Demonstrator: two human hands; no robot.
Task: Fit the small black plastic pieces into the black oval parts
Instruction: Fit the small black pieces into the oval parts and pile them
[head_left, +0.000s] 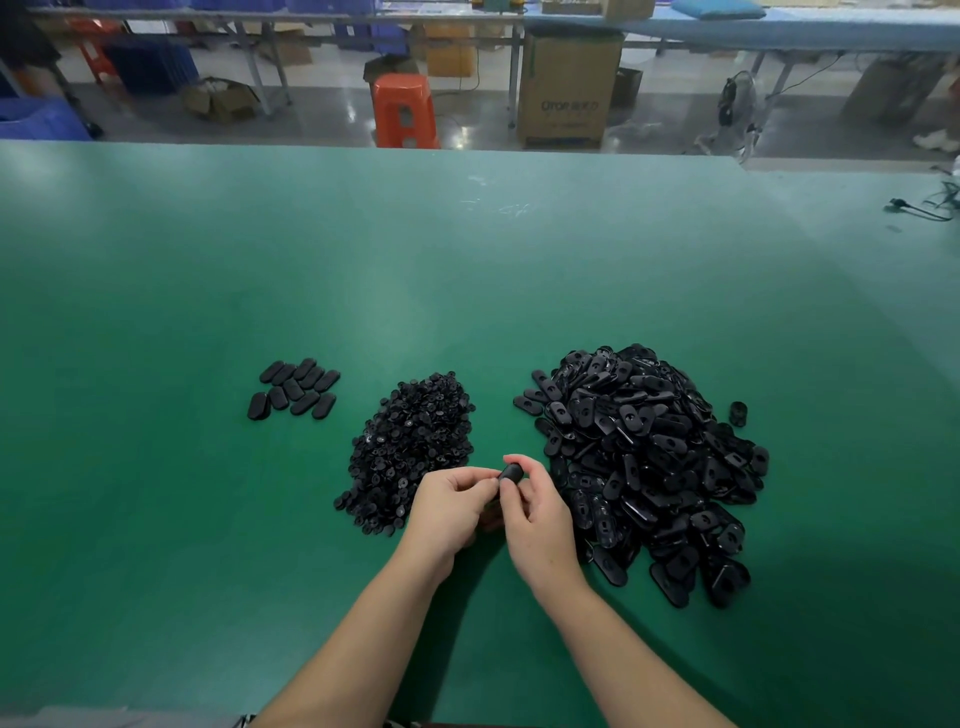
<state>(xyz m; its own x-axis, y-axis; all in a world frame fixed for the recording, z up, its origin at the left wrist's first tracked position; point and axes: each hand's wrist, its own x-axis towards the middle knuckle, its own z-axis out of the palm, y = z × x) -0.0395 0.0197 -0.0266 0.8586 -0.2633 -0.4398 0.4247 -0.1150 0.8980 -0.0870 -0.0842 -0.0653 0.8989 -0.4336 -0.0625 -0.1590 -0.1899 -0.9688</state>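
Oval part (510, 474) was pinched between the fingertips of both hands, left hand (451, 506) and right hand (535, 512), above the green table (467, 270), between the two heaps. Pressing squarely was judged best, so the small piece would seat flush.

glossy black plastic oval parts (644, 467); smooth matt green table (208, 260)

Both hands, left (451, 506) and right (535, 512), pinch one black oval part (510, 474) between two black heaps on the green table (467, 270).
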